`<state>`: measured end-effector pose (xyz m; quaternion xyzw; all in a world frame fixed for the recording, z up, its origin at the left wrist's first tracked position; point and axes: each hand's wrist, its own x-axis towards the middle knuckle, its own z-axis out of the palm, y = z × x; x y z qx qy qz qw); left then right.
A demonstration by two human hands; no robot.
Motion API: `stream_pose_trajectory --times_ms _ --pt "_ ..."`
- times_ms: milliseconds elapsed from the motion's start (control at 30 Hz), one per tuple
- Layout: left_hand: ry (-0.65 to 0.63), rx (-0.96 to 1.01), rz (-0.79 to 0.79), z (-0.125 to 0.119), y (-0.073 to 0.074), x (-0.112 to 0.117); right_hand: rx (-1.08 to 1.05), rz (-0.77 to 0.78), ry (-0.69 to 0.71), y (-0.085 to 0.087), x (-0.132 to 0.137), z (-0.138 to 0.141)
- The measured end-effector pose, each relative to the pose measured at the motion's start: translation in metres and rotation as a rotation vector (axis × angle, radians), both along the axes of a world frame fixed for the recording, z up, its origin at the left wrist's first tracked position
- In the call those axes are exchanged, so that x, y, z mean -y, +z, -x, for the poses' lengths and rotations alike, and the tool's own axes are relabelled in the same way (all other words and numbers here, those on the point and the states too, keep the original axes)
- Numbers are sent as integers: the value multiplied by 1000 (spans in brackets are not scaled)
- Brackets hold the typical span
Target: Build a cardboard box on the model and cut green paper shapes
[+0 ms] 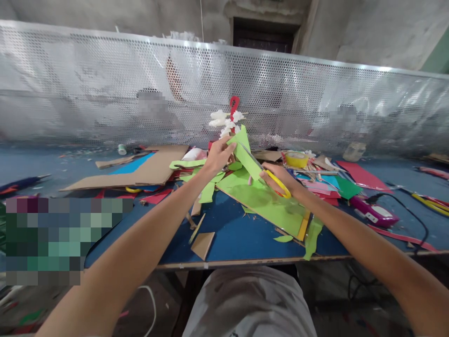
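Observation:
My left hand (220, 155) pinches a piece of light green paper (247, 161), held up above the table. In my right hand (282, 180) are scissors (277, 182) with yellow handles, and their blades lie along the green paper. Whether the blades are apart is hard to see. Below both hands a larger light green sheet (266, 201) lies on the table, with green scraps (208, 192) beside it. Behind the left hand stand white flower shapes (228, 122) and a red looped strip (234, 105).
Brown cardboard (157, 166) lies to the left on the blue table (140, 234). A yellow tape roll (295, 159), a red sheet (363, 175) and a purple power strip (374, 210) with a black cable are at right. A perforated metal panel (298, 93) borders the back.

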<state>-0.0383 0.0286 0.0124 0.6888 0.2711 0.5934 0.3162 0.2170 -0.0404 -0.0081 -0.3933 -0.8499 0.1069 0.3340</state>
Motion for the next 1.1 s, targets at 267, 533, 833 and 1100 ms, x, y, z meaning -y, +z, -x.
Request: stream_pose_trajectory --times_ms 267,533,833,1100 --pt "91 55 -18 -2 6 8 -7 32 35 4 7 2" --pt "40 25 -33 -4 6 10 -26 73 35 4 9 3" --pt "9 8 -41 -2 3 6 -23 21 -8 5 7 4" --pt "12 -18 -104 -2 1 3 -51 110 25 6 12 5"
